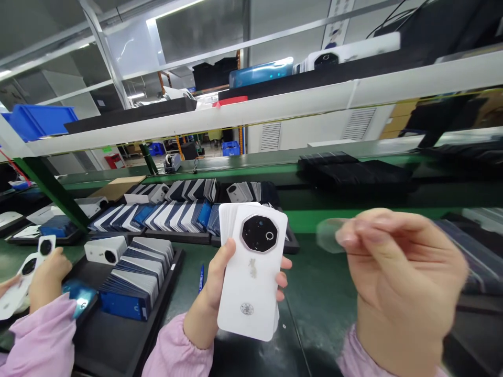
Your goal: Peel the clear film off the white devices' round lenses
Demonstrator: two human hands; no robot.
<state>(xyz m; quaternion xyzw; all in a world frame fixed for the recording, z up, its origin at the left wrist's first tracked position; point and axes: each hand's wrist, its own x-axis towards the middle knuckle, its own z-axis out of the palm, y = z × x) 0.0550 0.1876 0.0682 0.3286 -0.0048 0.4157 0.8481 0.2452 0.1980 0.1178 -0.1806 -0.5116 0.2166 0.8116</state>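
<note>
We are holding a small stack of white phone back covers [251,272] upright in our left hand [214,293], the grip closing around its edges with the thumb on the left side and fingertips showing at the right; the top cover is facing us, showing a dark octagonal camera ring near its top and a small round emblem low down. Our right hand [401,283] is hovering to the right of the stack and well apart from it, blurred, with its grip pinching what seems to be a thin, clear round film [328,234] between thumb and forefinger. Below both hands the green surface [322,303] is lying, with a blue pen [201,277] resting on it just left of our left wrist. To the left, a black tray [118,335] is carrying a leaning row of blue and white covers [137,277], and further back, more trays [188,236] are holding rows of the same parts. At the far left edge, a co-worker's hand [47,277] in a pink sleeve is gripping another white cover [27,272].
</note>
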